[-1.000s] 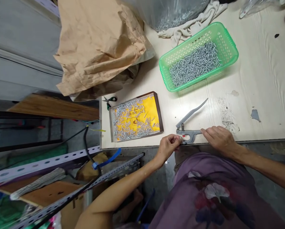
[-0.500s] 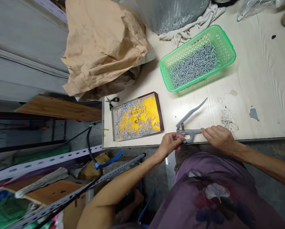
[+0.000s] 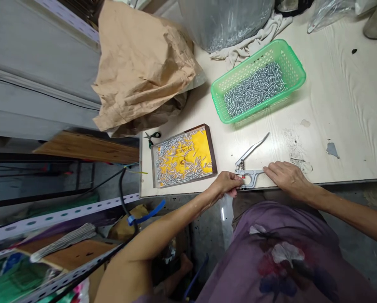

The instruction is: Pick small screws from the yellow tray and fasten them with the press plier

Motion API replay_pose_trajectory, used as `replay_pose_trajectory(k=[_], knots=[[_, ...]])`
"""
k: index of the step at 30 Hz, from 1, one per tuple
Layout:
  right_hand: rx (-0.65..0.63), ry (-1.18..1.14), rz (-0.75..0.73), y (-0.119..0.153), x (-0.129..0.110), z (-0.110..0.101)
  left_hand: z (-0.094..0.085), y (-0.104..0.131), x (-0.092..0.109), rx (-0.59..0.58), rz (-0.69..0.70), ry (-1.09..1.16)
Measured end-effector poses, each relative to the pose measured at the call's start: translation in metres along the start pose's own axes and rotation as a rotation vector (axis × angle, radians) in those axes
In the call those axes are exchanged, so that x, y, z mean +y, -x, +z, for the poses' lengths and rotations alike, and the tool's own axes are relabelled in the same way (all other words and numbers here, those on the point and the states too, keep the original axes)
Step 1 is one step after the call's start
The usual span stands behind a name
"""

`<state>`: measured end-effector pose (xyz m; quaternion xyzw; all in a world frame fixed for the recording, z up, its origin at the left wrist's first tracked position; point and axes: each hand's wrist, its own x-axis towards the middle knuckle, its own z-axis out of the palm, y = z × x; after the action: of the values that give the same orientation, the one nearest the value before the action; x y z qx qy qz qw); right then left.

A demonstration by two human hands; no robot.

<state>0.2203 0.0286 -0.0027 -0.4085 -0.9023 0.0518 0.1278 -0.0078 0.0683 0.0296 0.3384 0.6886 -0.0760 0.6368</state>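
Observation:
Grey metal hand pliers point(image 3: 254, 173) lie at the table's front edge, with their handles spread and a small coil spring between them. At the jaw end, near a small red part, my left hand point(image 3: 228, 183) is closed in a pinch; whatever is between its fingertips is too small to make out. The fingers of my right hand point(image 3: 286, 179) bend over the end of the lower handle, and its thumb is hidden. The upper handle points up and away, untouched. Left of the pliers is a shallow tray point(image 3: 212, 149) with a yellow bottom, holding many small silvery ribbed pieces point(image 3: 172, 172).
Behind the pliers stands a green plastic basket point(image 3: 298, 75) with more silvery pieces. Small scissors point(image 3: 152, 136) lie beside the tray's far left corner. A crumpled brown paper bag point(image 3: 144, 63), a clear plastic bag point(image 3: 226, 25) and a white cloth point(image 3: 254, 42) are further back.
The view has shifted slightly. My right fingers look flatter and more stretched over the handle end. My left hand stays pinched at the jaw, and the pliers remain spread.

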Motion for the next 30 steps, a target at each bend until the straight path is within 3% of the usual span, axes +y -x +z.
replay_pose_trajectory(k=[7, 15, 30], knots=[[-0.076, -0.090, 0.097, -0.012, 0.014, -0.011, -0.001, 0.001, 0.003, -0.003, -0.026, 0.020], [-0.142, -0.089, -0.035, -0.045, 0.051, 0.000, -0.001, 0.000, 0.000, 0.002, -0.018, 0.066], [-0.181, 0.073, -0.032, -0.049, 0.041, -0.007, -0.001, -0.002, -0.007, 0.001, 0.025, 0.106]])
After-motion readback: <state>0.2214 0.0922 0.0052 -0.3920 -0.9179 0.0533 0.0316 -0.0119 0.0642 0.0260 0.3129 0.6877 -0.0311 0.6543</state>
